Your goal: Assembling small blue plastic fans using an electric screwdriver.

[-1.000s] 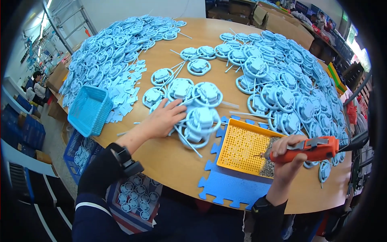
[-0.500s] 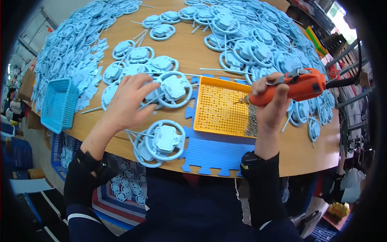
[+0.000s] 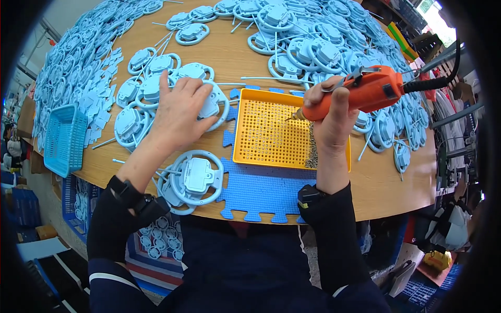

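Note:
My left hand lies palm down, fingers spread, on a light blue wheel-shaped plastic part beside several like it. Another such wheel part sits by the table's near edge, just below my left wrist. My right hand grips an orange electric screwdriver, held above the yellow perforated tray with its tip pointing left. A small heap of screws lies in the tray's right side. The tray rests on a blue foam mat.
Large heaps of the blue wheel parts cover the round wooden table at back right and back left. A blue plastic basket stands at the left edge. A crate of parts sits on the floor below.
My left hand has slid a wheel part toward the near edge, left it there and returned onto the stack. My right hand has lifted the screwdriver from the tray's screw heap to above the tray.

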Action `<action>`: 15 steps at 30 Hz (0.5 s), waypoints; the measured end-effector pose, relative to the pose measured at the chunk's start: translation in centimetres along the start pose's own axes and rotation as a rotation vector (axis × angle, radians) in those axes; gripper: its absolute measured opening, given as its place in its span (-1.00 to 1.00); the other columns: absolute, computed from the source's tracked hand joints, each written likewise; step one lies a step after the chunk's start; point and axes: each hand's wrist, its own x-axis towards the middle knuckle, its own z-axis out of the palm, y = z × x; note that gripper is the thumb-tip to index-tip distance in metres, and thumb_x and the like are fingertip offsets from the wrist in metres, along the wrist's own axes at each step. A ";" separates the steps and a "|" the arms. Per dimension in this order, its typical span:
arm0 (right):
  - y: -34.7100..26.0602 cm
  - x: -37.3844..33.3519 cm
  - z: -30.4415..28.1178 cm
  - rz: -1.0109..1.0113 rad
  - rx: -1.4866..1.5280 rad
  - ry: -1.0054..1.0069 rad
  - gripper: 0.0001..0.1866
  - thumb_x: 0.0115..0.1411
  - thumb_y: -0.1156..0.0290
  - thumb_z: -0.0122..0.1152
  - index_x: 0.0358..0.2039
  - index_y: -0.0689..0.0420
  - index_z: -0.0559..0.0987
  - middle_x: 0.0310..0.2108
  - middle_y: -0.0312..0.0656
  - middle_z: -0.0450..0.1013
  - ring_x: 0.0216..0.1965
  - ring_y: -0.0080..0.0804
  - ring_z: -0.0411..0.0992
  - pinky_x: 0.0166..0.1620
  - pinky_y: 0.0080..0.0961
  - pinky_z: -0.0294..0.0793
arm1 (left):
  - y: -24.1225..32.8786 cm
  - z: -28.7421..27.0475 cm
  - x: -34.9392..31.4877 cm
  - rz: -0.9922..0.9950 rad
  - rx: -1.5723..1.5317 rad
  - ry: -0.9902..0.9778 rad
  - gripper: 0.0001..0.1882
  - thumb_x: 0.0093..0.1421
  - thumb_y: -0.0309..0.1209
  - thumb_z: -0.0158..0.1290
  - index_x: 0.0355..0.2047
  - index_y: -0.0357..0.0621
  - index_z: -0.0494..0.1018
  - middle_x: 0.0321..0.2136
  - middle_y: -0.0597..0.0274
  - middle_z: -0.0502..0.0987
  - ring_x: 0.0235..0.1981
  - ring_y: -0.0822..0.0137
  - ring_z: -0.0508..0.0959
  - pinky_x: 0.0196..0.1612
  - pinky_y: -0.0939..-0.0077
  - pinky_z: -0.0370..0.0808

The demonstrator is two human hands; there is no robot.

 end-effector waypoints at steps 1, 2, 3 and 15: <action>-0.1 0.0 0.0 -0.005 0.004 -0.011 -0.53 0.06 -0.04 0.33 -0.37 0.11 0.40 -0.60 -0.25 0.36 -0.57 -0.46 0.32 -0.43 -0.47 0.36 | 0.5 -1.1 -0.2 0.045 0.065 0.091 -0.44 -0.09 -0.23 0.24 -0.06 -0.15 0.40 -0.10 0.14 0.41 0.06 0.18 0.36 0.27 -0.18 -0.10; -0.2 0.0 -0.2 -0.009 0.010 -0.020 -0.54 0.07 -0.01 0.33 -0.37 0.11 0.40 -0.60 -0.25 0.36 -0.58 -0.46 0.33 -0.44 -0.48 0.36 | 1.3 -2.3 -0.5 0.092 0.127 0.181 -0.45 -0.09 -0.24 0.25 -0.07 -0.15 0.41 -0.11 0.15 0.42 0.05 0.19 0.37 0.28 -0.18 -0.11; -0.3 -0.1 -0.3 -0.012 0.011 -0.017 -0.54 0.07 -0.01 0.33 -0.37 0.11 0.40 -0.60 -0.25 0.36 -0.58 -0.46 0.33 -0.44 -0.48 0.36 | 2.5 -4.1 -0.8 0.125 0.148 0.218 -0.46 -0.10 -0.25 0.25 -0.09 -0.16 0.42 -0.14 0.16 0.43 0.02 0.18 0.39 0.27 -0.23 -0.12; -5.1 -1.1 0.4 -0.031 -0.008 -0.033 -0.41 0.04 -0.21 0.24 -0.31 0.12 0.41 -0.58 -0.27 0.33 -0.53 -0.47 0.30 -0.37 -0.47 0.32 | 12.6 0.7 -9.4 0.283 -0.352 0.021 -0.36 -0.05 -0.13 0.21 0.01 -0.19 0.36 -0.10 0.16 0.40 -0.07 0.22 0.44 0.25 -0.17 0.01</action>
